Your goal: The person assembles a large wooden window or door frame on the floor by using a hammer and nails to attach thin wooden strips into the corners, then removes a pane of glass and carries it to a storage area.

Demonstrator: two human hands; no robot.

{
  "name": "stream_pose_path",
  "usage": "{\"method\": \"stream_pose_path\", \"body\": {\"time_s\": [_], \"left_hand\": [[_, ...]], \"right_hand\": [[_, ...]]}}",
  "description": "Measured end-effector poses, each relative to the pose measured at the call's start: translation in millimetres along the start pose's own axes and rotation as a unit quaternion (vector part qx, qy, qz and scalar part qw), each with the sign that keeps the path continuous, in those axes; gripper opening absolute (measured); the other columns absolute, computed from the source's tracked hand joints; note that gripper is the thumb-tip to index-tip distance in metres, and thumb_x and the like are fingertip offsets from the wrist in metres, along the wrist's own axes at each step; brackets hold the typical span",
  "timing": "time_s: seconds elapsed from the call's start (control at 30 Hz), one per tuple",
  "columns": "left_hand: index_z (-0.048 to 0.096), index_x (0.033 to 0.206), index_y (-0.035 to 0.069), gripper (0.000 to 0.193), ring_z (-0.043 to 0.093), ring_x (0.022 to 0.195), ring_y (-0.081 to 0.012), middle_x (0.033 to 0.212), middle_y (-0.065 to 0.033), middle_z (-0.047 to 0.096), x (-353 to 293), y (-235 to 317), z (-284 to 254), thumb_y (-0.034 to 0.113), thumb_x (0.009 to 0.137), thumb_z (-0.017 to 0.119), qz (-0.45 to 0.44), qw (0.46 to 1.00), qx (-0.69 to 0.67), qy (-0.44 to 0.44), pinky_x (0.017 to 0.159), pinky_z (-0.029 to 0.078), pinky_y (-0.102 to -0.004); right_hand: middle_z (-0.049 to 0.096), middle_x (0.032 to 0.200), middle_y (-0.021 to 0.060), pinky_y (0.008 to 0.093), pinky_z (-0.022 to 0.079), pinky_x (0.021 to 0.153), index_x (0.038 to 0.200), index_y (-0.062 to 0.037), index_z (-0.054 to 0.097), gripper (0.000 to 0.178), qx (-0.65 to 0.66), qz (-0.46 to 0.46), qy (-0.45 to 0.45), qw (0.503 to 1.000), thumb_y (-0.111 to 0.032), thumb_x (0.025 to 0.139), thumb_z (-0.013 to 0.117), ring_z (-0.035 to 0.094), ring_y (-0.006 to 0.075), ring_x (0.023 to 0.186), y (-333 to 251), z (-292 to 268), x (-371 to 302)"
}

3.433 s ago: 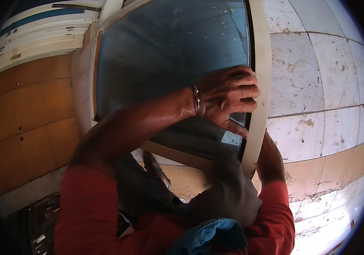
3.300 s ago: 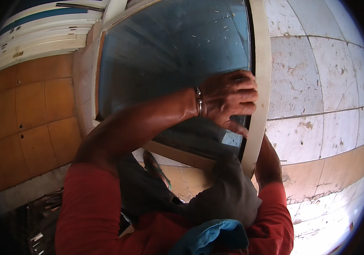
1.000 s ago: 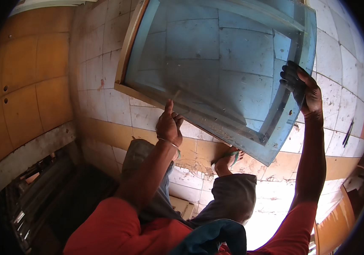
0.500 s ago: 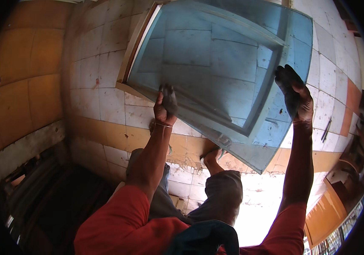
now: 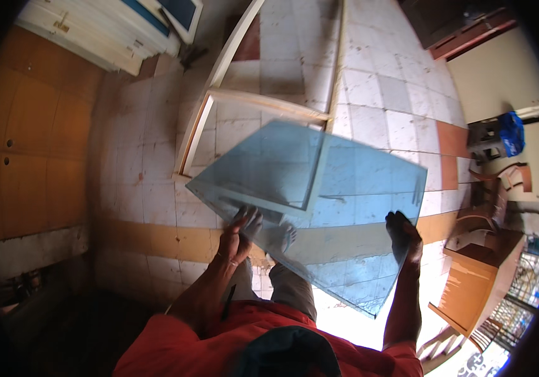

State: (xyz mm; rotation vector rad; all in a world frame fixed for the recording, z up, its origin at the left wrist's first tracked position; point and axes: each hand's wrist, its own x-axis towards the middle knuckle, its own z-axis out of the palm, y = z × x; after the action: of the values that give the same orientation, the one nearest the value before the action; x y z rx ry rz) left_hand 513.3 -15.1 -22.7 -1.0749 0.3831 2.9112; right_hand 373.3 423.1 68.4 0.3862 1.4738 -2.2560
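Observation:
A large bluish glass pane (image 5: 351, 188) is tilted in front of my body, with a corner pointing toward me. My left hand (image 5: 238, 239) is closed on its near left edge, the fingers darkened. My right hand (image 5: 405, 237) grips the right edge. Below and beyond the pane lies a pale wooden frame (image 5: 268, 102) with long side rails and a crossbar. Part of the frame shows through the glass, and so does one of my feet (image 5: 288, 237).
The floor has white tiles (image 5: 131, 151) with a tan band. An orange-brown cabinet (image 5: 43, 138) stands on the left, white panels (image 5: 103, 38) at the far left. On the right are a wooden chair (image 5: 483, 204), a wooden table or cabinet (image 5: 467, 292) and a blue bag (image 5: 512, 134).
The glass pane has come back toward my body and turned, uncovering more of the wooden frame. Both hands have moved nearer to me with it. My view now takes in more of the room.

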Motion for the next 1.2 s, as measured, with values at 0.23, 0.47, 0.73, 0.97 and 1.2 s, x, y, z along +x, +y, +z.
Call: {"method": "stream_pose_path", "body": {"time_s": [0.23,0.47,0.73,0.97,1.2], "left_hand": [[0.051,0.119,0.007,0.035,0.06,0.107,-0.0296,0.119,-0.0141,0.058,-44.7,-48.0,66.5,0.001,0.086,0.063,-0.14,0.989,0.02,-0.035,0.095,0.05,-0.0409],[0.055,0.104,0.001,0.022,0.064,0.095,-0.0284,0.101,-0.0146,0.063,-27.1,-123.6,147.3,0.002,0.084,0.063,-0.189,0.968,0.142,-0.09,0.091,0.054,-0.0388],[0.053,0.104,-0.003,0.023,0.063,0.096,-0.0283,0.101,-0.0148,0.061,39.0,-278.2,242.9,0.0,0.082,0.059,-0.192,0.946,0.259,-0.013,0.09,0.055,-0.0411],[0.055,0.103,-0.002,0.022,0.064,0.093,-0.0283,0.102,-0.0142,0.063,92.0,-356.4,343.2,0.0,0.082,0.059,-0.182,0.935,0.303,-0.011,0.087,0.056,-0.0417],[0.058,0.091,0.0,0.013,0.065,0.078,-0.0243,0.087,-0.0129,0.065,204.4,-373.2,425.7,0.008,0.081,0.061,-0.16,0.935,0.315,-0.013,0.058,0.052,-0.0338]], "right_hand": [[0.056,0.107,0.0191,0.031,0.042,0.088,0.113,0.0117,0.051,0.04,-0.506,-0.163,0.065,0.844,-0.02,0.09,0.045,0.054,0.0244,0.1,-47.4,-73.5,-149.5],[0.061,0.084,0.0096,0.0405,0.053,0.066,0.085,-0.0149,0.059,0.013,-0.84,-0.031,0.187,0.508,-0.005,0.081,0.051,0.064,0.0301,0.08,-103.4,-68.8,-227.4],[0.064,0.083,0.0051,0.0354,0.054,0.069,0.089,-0.014,0.057,0.015,-0.729,-0.179,0.197,0.631,-0.006,0.078,0.061,0.066,0.0234,0.08,-73.6,-318.2,-227.6],[0.065,0.087,-0.0004,0.032,0.054,0.071,0.099,-0.0147,0.056,0.021,-0.747,-0.179,0.215,0.603,-0.011,0.08,0.064,0.067,0.0177,0.083,-146.3,-392.7,-170.2],[0.06,0.107,0.0017,0.0308,0.052,0.081,0.107,-0.0118,0.056,0.021,-0.125,-0.167,0.054,0.976,-0.016,0.086,0.056,0.063,0.0148,0.097,-257.0,-410.2,-37.2]]}}
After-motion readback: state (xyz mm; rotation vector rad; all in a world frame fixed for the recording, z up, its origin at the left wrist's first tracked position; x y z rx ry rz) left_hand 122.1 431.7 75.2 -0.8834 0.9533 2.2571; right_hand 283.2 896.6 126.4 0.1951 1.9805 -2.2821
